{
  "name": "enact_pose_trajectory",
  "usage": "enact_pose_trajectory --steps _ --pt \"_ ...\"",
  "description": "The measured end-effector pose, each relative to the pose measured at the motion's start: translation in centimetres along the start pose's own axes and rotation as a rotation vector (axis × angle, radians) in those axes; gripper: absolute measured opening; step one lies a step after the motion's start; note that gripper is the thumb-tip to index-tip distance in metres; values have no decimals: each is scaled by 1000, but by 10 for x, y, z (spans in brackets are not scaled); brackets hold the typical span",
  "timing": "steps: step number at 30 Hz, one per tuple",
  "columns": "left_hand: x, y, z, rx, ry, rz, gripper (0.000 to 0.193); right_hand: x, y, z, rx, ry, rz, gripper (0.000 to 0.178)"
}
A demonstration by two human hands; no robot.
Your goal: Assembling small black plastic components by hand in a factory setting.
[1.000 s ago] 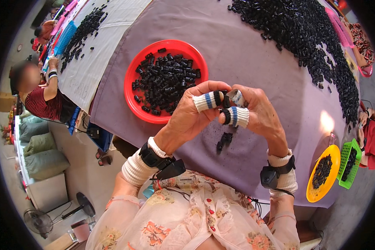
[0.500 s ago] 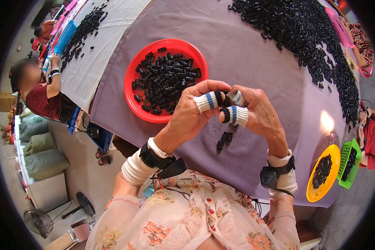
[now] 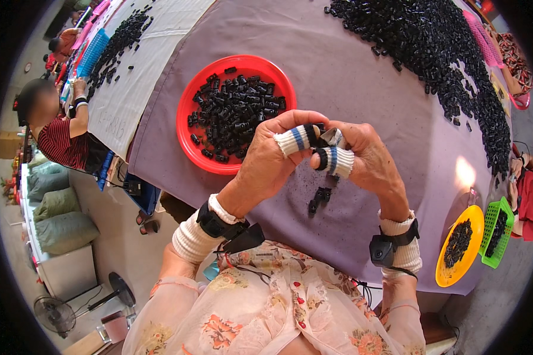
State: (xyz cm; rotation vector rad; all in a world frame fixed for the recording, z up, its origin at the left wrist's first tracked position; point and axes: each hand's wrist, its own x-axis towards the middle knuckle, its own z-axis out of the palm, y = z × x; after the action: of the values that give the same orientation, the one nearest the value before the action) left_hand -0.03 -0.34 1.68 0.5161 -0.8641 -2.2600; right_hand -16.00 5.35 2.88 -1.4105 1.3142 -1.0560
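Nothing has shifted: your left hand [image 3: 272,163] and right hand [image 3: 361,160] stay pinched together on a small black part [image 3: 321,135], with the red bowl [image 3: 186,127] just beyond your fingertips.

The round bowl [image 3: 190,137] is bright red and holds glossy black plastic pieces [image 3: 234,112]. The tablecloth [image 3: 349,65] is dull purple. The finger sleeves [image 3: 296,139] are white with a blue stripe. The blouse [image 3: 266,307] is pale pink with orange flowers. A second dish [image 3: 441,275] is yellow, and the basket [image 3: 497,234] beside it is green.

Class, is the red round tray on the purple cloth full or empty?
Partly full: black pieces cover the red tray middle, bare rim showing.
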Motion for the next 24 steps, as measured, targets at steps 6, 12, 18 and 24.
enact_pose_trajectory --steps 6,12,18,24 --pt "3 -11 -17 -234 -84 -59 27 -2 -7 -1 -39 119 -60 29" --pt "4 -11 -21 -232 -65 -73 31 -2 -6 7 -58 197 -123 24" --pt "1 -5 -8 63 83 -5 20 -2 0 13 -163 223 -174 19" --pt "2 -7 -14 65 72 1 25 -1 4 17 -220 247 -223 19"
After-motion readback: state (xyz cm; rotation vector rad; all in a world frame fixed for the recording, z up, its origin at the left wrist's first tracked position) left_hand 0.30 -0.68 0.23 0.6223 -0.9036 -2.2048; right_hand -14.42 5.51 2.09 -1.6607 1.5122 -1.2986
